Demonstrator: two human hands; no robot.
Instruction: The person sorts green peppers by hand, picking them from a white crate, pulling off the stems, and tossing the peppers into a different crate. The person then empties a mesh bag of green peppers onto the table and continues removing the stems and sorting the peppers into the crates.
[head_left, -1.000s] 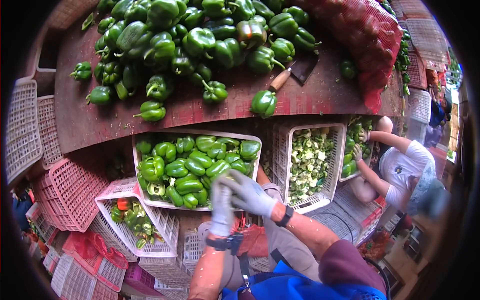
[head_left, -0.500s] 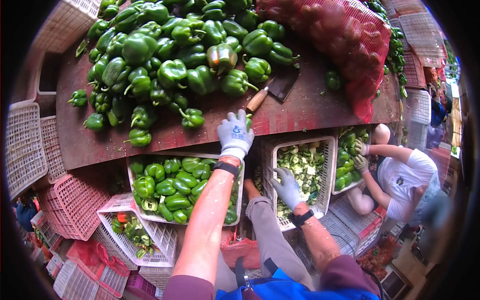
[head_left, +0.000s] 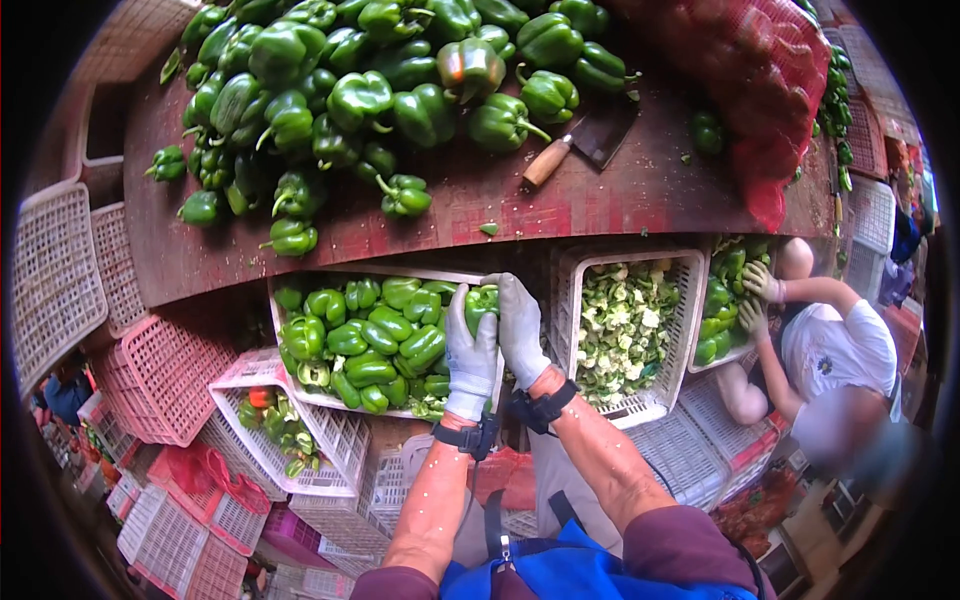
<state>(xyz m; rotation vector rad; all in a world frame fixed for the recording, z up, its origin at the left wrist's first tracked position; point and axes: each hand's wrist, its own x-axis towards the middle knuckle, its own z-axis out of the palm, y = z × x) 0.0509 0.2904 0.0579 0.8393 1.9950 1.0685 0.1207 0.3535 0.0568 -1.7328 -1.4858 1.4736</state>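
Note:
My left hand (head_left: 471,350) and my right hand (head_left: 519,328), both in pale work gloves, close around one green bell pepper (head_left: 482,303) from either side. They hold it over the right rim of a white crate (head_left: 462,272) full of green bell peppers (head_left: 372,368). Right of my hands, a second white crate (head_left: 688,290) holds pale cores and green scraps (head_left: 625,325). On the table lies a cleaver (head_left: 575,150) with a wooden handle, beside a large heap of whole green bell peppers (head_left: 360,98).
A red mesh sack (head_left: 775,110) lies on the wooden table (head_left: 330,255). At right, a co-worker's gloved hands (head_left: 760,290) touch peppers in another crate. A tilted crate (head_left: 340,440) with mixed peppers and stacked pink crates (head_left: 165,375) stand at left.
My left hand has drawn back from the table edge with the bell pepper. My right hand has left the scrap crate and joined it on the pepper. The view has shifted slightly.

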